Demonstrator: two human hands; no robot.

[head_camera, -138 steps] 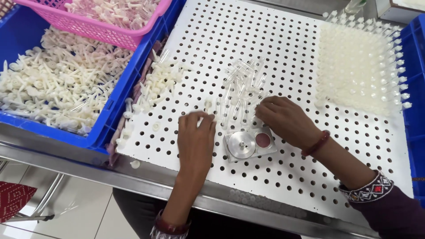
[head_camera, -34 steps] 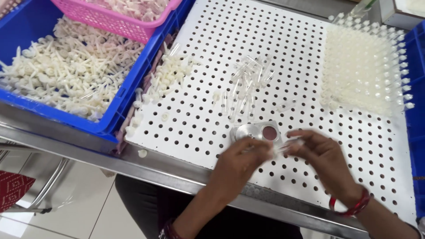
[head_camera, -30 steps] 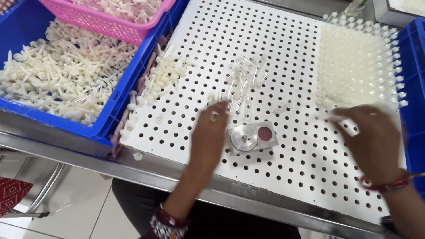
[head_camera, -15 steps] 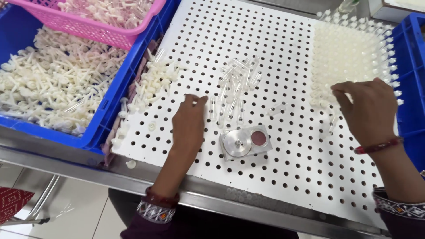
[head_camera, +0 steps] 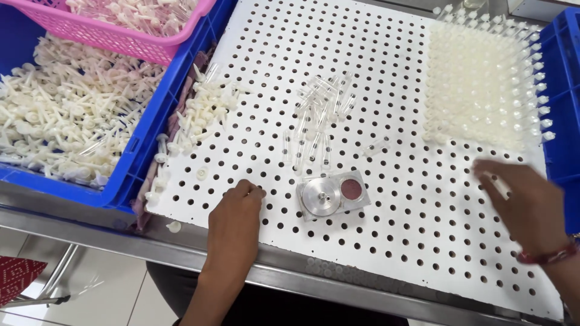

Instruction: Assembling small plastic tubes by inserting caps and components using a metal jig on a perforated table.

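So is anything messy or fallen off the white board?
Yes. One small white piece lies off the perforated board, on the metal ledge near the left hand. More sit loose along the board's left edge.

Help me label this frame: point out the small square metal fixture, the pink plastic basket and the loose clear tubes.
Small square metal fixture (head_camera: 333, 194), head view, round silver disc.
Pink plastic basket (head_camera: 136, 43), head view, front wall.
Loose clear tubes (head_camera: 320, 108), head view, pile's middle.

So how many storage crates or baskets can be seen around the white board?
3: a blue crate of white parts at left, a pink basket resting atop it, and another blue crate at right, only partly in view.
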